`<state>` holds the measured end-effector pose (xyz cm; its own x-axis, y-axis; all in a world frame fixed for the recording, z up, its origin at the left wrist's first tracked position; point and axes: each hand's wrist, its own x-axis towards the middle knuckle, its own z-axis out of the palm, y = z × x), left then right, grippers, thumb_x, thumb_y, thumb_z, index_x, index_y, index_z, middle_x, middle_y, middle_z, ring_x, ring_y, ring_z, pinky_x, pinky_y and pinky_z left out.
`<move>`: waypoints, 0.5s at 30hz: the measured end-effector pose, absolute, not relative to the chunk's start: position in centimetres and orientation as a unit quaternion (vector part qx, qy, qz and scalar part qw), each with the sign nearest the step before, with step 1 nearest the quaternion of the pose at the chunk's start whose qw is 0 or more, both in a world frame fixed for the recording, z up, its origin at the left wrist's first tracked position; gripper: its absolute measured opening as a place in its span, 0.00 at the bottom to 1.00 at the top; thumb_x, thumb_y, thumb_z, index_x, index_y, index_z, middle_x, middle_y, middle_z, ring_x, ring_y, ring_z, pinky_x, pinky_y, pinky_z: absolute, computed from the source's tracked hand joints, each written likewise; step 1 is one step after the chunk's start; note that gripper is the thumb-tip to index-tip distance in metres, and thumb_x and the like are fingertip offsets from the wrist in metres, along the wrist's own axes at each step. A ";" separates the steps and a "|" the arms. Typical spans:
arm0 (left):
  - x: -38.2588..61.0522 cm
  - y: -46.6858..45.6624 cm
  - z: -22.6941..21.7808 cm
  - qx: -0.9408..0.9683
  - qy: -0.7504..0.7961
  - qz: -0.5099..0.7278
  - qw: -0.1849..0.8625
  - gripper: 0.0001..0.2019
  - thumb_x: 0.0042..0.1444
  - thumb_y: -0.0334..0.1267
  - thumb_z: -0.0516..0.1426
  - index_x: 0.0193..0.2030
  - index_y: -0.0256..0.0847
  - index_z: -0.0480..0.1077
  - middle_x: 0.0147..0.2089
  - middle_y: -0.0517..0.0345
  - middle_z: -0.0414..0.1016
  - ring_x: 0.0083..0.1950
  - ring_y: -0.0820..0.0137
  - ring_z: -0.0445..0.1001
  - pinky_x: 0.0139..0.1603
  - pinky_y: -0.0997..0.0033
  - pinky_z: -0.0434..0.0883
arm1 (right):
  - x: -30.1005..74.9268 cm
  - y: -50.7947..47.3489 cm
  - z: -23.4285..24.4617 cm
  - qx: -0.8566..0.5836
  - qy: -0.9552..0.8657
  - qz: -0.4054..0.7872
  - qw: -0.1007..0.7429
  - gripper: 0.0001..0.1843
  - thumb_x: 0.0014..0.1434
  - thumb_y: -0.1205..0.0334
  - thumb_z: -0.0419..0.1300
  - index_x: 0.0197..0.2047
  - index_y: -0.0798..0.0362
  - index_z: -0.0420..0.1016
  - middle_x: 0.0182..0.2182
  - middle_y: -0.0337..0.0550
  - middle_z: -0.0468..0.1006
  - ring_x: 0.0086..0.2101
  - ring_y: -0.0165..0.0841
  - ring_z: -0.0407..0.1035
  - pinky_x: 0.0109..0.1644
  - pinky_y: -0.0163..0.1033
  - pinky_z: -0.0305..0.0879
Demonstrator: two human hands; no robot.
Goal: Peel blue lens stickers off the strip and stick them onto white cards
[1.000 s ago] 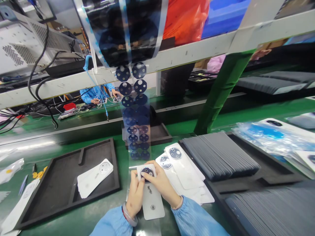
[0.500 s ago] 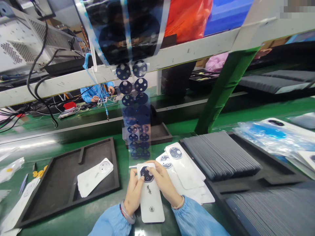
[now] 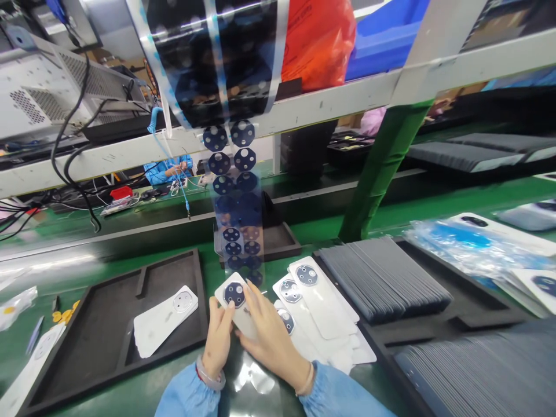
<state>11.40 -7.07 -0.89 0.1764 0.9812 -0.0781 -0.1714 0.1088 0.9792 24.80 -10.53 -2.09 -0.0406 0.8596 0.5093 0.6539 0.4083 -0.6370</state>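
Both my hands hold a white phone back panel (image 3: 247, 322), tilted with its top toward the upper left. A dark octagonal camera sticker (image 3: 233, 294) with round holes sits near its top. My left hand (image 3: 217, 339) grips the left edge, with a fingertip at the sticker's lower rim. My right hand (image 3: 271, 339) lies along the right side and covers much of the lower panel. Close to my right hand is a loose pile of white panels (image 3: 324, 307) bearing similar dark stickers. Beyond my hands hangs a clear strip of octagonal stickers (image 3: 238, 200).
At left, a black tray (image 3: 98, 330) holds white panels (image 3: 163, 321) with pale camera areas. On the right, stacked grey sheets (image 3: 386, 278) stand in another black tray (image 3: 482, 301). A green-wrapped post (image 3: 386, 168) rises behind. A co-worker in blue sleeves (image 3: 158, 172) sits across the bench.
The panel has turned and tilted to the left, its top shifting left. My right hand has slid from the sticker onto the panel's right side. The camera view has shifted slightly.
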 end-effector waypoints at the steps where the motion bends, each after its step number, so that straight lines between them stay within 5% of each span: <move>1: 11.2 -6.9 -0.6 0.494 0.419 0.471 0.598 0.14 0.62 0.51 0.54 0.44 0.43 0.60 0.49 0.50 0.78 0.46 0.64 0.79 0.50 0.61 0.73 | 25.3 -10.3 -2.2 -0.549 -0.696 0.087 0.455 0.50 0.54 0.68 0.60 0.73 0.41 0.36 0.69 0.50 0.54 0.63 0.50 0.57 0.62 0.56 0.62; 5: 8.3 -4.5 0.6 0.629 0.464 0.495 0.379 0.13 0.65 0.46 0.48 0.51 0.42 0.61 0.64 0.43 0.67 0.65 0.59 0.66 0.67 0.53 0.60 | 29.1 -9.2 -2.2 -0.663 -0.569 -0.071 0.481 0.41 0.60 0.63 0.53 0.72 0.47 0.39 0.67 0.57 0.55 0.63 0.58 0.54 0.60 0.66 0.57; 9: 2.1 -1.5 0.2 0.690 0.615 0.369 0.100 0.23 0.56 0.45 0.55 0.56 0.35 0.62 0.68 0.33 0.59 0.69 0.49 0.59 0.68 0.46 0.55 | 31.9 -8.5 -2.4 -0.747 -0.489 -0.125 0.432 0.37 0.64 0.55 0.52 0.71 0.59 0.44 0.68 0.68 0.46 0.66 0.66 0.38 0.62 0.76 0.40; 13: -2.7 -0.6 -1.5 0.675 0.713 0.187 0.041 0.43 0.44 0.52 0.63 0.64 0.32 0.58 0.72 0.27 0.47 0.73 0.39 0.46 0.67 0.33 0.46 | 30.9 -8.6 -3.8 -0.715 -0.553 -0.085 0.419 0.34 0.66 0.50 0.51 0.70 0.56 0.49 0.67 0.67 0.50 0.66 0.62 0.43 0.62 0.71 0.47; 15: -3.6 -0.6 -2.2 0.681 0.718 0.129 0.062 0.43 0.43 0.54 0.64 0.63 0.34 0.60 0.72 0.27 0.49 0.73 0.39 0.47 0.67 0.31 0.44 | 29.9 -8.7 -4.6 -0.690 -0.590 -0.047 0.417 0.33 0.66 0.49 0.50 0.69 0.55 0.51 0.66 0.66 0.54 0.65 0.59 0.48 0.62 0.70 0.49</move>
<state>-3.62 -0.59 -2.16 -0.0652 0.9940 0.0878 0.9622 0.0393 0.2696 29.87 -8.69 -4.65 0.2985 0.7756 0.5562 0.8532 0.0443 -0.5197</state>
